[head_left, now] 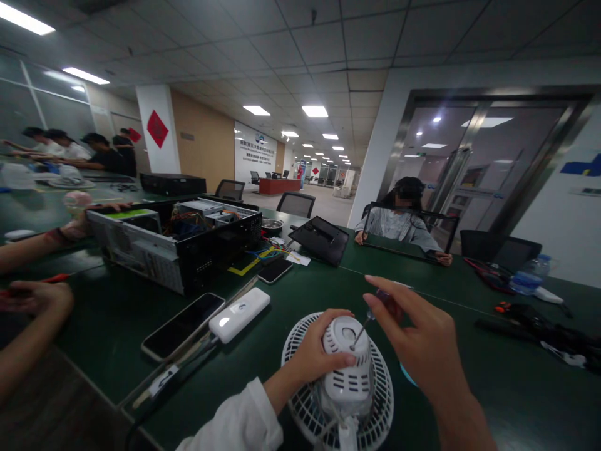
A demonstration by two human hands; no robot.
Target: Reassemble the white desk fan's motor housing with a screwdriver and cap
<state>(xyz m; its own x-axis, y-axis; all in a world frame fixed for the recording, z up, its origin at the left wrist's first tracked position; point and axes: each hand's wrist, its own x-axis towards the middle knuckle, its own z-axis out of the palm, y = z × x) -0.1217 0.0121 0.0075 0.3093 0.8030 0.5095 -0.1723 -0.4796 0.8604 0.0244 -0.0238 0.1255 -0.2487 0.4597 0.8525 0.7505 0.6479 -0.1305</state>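
A small white electric fan (350, 385) lies face down on the green table, its round grille (293, 351) under the motor housing. My left hand (317, 351) is wrapped round the slotted housing, with the thumb across its near side. In my right hand (417, 335) is a screwdriver (369, 319), pinched by its dark handle between thumb and fingers. The metal shaft slants down and its tip is at the back of the housing, at a small hole. Whether a screw is in that hole cannot be made out.
A white power bank (240, 315), a phone (183, 326) and a second phone (275, 270) lie left. Beyond stands an opened computer case (188, 247), with a co-worker's hands beside it. Across the table a person holds a black frame (408, 250). A water bottle (530, 274) stands right.
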